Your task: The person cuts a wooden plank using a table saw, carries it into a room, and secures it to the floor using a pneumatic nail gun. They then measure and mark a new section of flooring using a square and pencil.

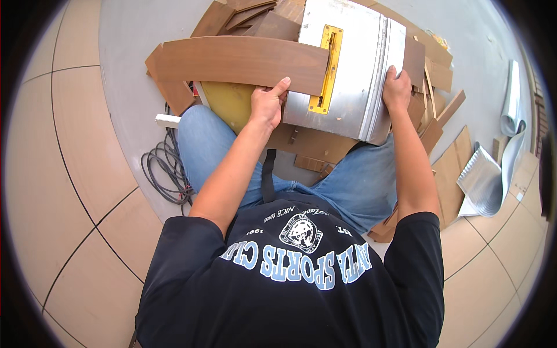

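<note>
A long brown wood plank point(232, 58) lies flat across the left part of a silver metal saw table point(357, 64). Its right end touches the yellow slotted insert point(326, 69), where a dark narrow slot shows; the blade itself is hard to make out. My left hand point(267, 104) grips the plank's near edge, thumb on top and fingers hidden beneath. At the table's right edge, my right hand point(397, 91) is closed round the metal rim, its fingertips partly hidden.
Brown board offcuts point(255, 17) are heaped behind the saw, with more pieces point(432, 110) at its right. A coiled black cable point(165, 168) lies left of my knee, near a white block point(167, 120). Silver foil sheeting point(484, 180) curls at the right on the floor.
</note>
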`<state>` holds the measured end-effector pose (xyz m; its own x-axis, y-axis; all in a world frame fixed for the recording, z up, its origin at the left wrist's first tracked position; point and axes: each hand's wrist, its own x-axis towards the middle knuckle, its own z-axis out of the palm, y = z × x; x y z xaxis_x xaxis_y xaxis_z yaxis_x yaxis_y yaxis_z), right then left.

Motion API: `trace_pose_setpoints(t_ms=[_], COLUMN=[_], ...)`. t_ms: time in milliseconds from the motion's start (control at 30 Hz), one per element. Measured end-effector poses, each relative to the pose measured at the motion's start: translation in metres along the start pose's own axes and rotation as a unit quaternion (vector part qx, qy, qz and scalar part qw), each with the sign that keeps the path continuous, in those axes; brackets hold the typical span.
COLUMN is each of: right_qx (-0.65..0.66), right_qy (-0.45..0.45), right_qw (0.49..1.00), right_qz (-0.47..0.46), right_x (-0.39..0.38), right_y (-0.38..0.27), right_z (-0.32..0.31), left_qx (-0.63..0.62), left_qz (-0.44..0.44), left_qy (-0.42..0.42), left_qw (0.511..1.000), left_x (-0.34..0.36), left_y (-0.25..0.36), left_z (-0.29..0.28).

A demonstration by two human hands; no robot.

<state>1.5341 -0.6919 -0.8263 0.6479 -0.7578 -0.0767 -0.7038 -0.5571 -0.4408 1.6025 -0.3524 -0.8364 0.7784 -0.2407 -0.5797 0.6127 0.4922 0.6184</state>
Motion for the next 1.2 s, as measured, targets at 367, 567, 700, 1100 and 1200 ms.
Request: trace_pose_setpoints(t_ms=[367,567,700,1100,1200], right_qx=[0.000,0.005,0.002,0.009,0.008], right_qy=[0.005,-0.003,-0.006,-0.018,-0.022], right_qw=[1.000,1.000,1.000,0.999,0.999], right_qz=[-0.005,0.003,0.006,0.025,0.029], right_x=[0.004,0.003,0.001,0.001,0.001], right_y=[0.009,0.005,0.002,0.006,0.006], right_z=[0.005,0.003,-0.001,0.002,-0.003], left_qx=[0.013,0.017,0.029,0.054,0.045], left_qz=[-0.002,-0.006,-0.011,-0.027,-0.022], left_qy=[0.003,-0.005,-0.008,-0.013,-0.011], left_qw=[1.000,1.000,0.999,0.998,0.999], left_x=[0.000,0.001,-0.001,0.003,0.008], left_y=[-0.002,0.001,0.004,0.009,0.007], left_z=[0.001,0.001,0.001,0.005,0.008])
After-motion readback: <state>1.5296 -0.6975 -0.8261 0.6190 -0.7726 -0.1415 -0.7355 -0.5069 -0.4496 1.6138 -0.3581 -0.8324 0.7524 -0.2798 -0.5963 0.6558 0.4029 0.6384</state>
